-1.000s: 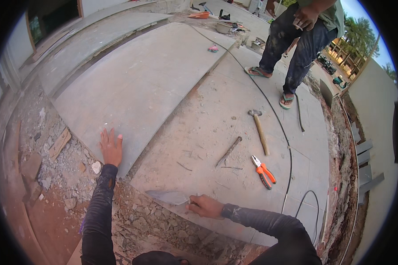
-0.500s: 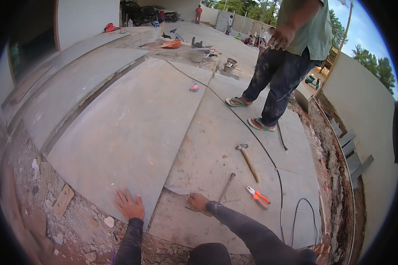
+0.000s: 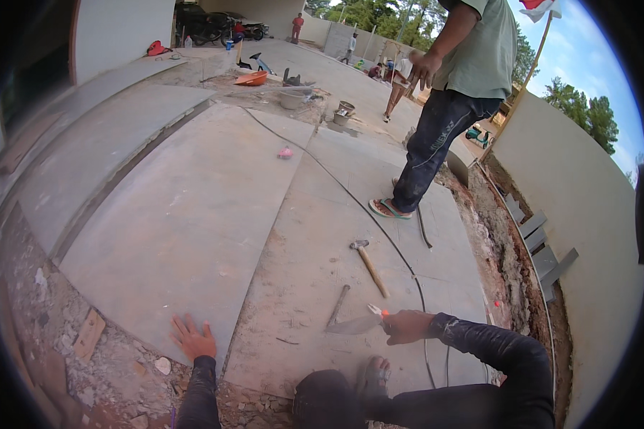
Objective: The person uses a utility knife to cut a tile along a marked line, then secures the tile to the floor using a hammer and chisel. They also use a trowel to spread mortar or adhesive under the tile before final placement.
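My left hand (image 3: 193, 339) lies flat with fingers spread on the near corner of a large grey floor slab (image 3: 172, 207). My right hand (image 3: 406, 327) is closed on a trowel, its handle hidden in the fist. The trowel's thin grey blade (image 3: 354, 327) points left, just above the dusty neighbouring slabs. The tips of a pair of pliers (image 3: 374, 309) show behind that hand; the rest is covered. Beyond lie a wooden-handled hammer (image 3: 371, 268) and a narrow metal bar (image 3: 338, 305), whose near end meets the blade in view.
A black cable (image 3: 347, 186) runs across the slabs. Another person in green sandals (image 3: 390, 209) stands ahead on the right. A small pink object (image 3: 285, 153) sits on the slab. Rubble (image 3: 114, 372) borders the left; a trench (image 3: 501, 250) and wall (image 3: 579, 179) flank the right.
My right hand has swung right from the slab's edge to above the pliers, carrying the trowel. My left hand stays on the slab. The standing person has shifted and turned; the view has moved slightly.
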Demonstrator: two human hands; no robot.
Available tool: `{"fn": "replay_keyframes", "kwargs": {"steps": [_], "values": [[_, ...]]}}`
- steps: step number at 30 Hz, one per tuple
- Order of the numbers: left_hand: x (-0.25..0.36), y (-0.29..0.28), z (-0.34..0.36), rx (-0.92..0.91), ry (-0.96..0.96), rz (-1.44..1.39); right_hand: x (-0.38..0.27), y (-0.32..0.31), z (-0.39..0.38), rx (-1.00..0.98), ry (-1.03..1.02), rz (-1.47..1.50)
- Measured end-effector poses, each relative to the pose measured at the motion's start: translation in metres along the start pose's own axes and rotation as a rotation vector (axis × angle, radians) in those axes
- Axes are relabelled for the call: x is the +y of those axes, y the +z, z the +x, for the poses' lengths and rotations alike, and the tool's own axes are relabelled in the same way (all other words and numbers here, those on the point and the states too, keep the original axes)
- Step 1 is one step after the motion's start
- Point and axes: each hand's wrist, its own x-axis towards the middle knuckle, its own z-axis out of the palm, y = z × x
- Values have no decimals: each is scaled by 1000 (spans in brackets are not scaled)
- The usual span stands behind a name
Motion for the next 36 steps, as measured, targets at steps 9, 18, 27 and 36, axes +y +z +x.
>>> {"fn": "replay_keyframes", "kwargs": {"steps": [9,18,27,36], "values": [[13,-3,2,-35,-9,-26,63,135,32,184,-38,139],[12,1,2,-46,-31,50,41,241,80,424,8,460],[7,11,2,4,10,106,52,291,96,459,129,398],[9,11,3,-7,-9,88,49,294,95,510,169,443]]}}
